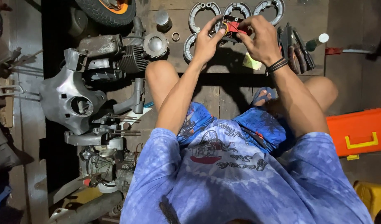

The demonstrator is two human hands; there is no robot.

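Your blue tie-dye shirt [240, 182] fills the lower frame. At upper centre, your left hand [206, 43] and right hand [263, 39] both pinch a small red-and-black part [233, 28], fingers closed on it, above curved grey metal brake shoes [203, 10] on the floor.

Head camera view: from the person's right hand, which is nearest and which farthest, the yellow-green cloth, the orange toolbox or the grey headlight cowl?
From the right hand:
1. Yellow-green cloth, on the floor just below that hand.
2. Orange toolbox, lower, on the right-hand side.
3. Grey headlight cowl, far across on the left, among the engine parts.
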